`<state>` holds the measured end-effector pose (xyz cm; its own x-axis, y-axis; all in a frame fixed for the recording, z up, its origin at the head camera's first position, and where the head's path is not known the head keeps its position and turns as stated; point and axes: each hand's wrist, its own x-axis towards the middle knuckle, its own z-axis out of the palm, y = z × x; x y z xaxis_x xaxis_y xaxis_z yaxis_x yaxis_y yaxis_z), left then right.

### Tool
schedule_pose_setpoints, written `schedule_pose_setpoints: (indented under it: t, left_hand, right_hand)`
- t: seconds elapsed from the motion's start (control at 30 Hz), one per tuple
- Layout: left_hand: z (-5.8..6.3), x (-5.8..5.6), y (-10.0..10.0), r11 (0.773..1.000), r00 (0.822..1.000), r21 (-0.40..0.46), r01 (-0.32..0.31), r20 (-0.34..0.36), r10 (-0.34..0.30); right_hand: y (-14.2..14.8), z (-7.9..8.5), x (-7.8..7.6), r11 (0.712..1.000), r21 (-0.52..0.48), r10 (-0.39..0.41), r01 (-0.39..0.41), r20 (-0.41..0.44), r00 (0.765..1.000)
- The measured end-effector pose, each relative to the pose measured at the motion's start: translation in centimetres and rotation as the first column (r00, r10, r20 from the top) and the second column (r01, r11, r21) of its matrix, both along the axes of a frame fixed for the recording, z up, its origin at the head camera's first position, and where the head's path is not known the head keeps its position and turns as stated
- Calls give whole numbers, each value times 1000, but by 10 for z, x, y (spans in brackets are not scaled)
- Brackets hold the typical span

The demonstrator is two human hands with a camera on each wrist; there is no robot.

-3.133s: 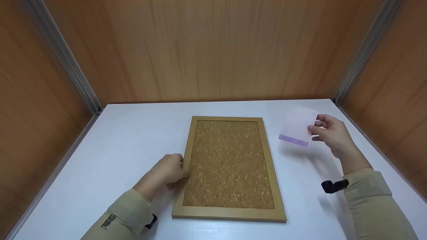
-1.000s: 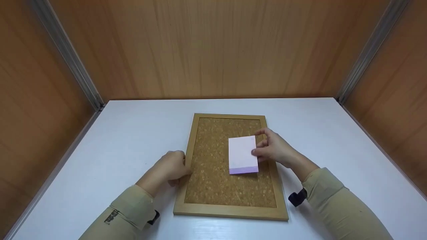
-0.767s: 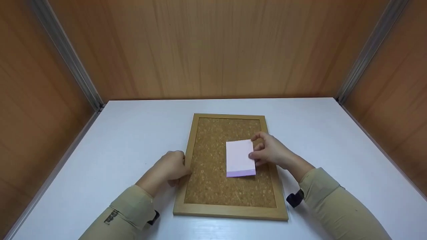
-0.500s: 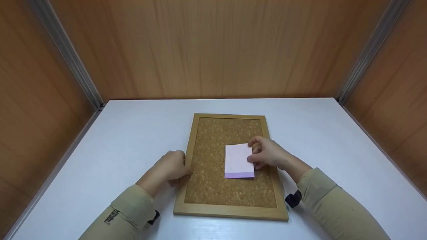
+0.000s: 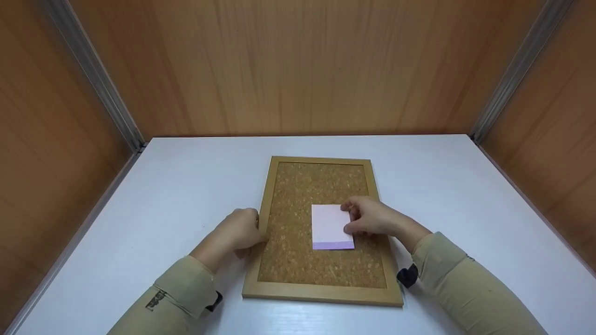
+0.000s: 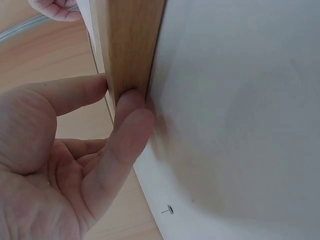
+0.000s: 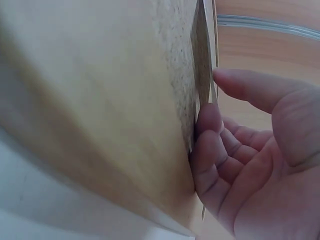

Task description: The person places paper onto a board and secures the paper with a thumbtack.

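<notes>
Soft shadows, faint glare on table (image 5: 298,321), blurred right-wrist foreground

Wood-grain panels (image 5: 298,70) wall the white table (image 5: 186,177) at nine, twelve and three o'clock, with grey metal rails (image 5: 91,70) at ten and two. At six o'clock in the left-wrist view, a small pin (image 6: 170,210) lies on the table.

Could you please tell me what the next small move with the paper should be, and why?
Probably lower the paper flat onto the cork: the right hand pinches its edge with fingers underneath, while the left hand holds the wooden frame.
</notes>
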<state>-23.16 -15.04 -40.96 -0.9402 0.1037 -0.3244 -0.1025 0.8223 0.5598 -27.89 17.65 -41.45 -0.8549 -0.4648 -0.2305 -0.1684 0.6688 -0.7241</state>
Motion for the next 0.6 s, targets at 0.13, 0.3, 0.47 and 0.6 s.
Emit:
schedule_pose_setpoints:
  t: [0.13,0.3,0.47,0.6]
  left_hand:
    - [0,0,0,1000,1000,-5,1,-4,-1]
    - [0,0,0,1000,1000,-4,1,-10,-1]
    - [0,1,0,1000,1000,-14,5,-13,-5]
    - [1,1,0,1000,1000,-14,0,-11,-1]
  right_hand:
    - [-2,0,0,999,43,9,-8,-25,1000]
    - [-3,1,-1,998,63,14,-11,-47,999]
    - [-2,0,-1,996,88,25,-20,-66,997]
    - [0,1,-2,995,101,33,-25,-84,996]
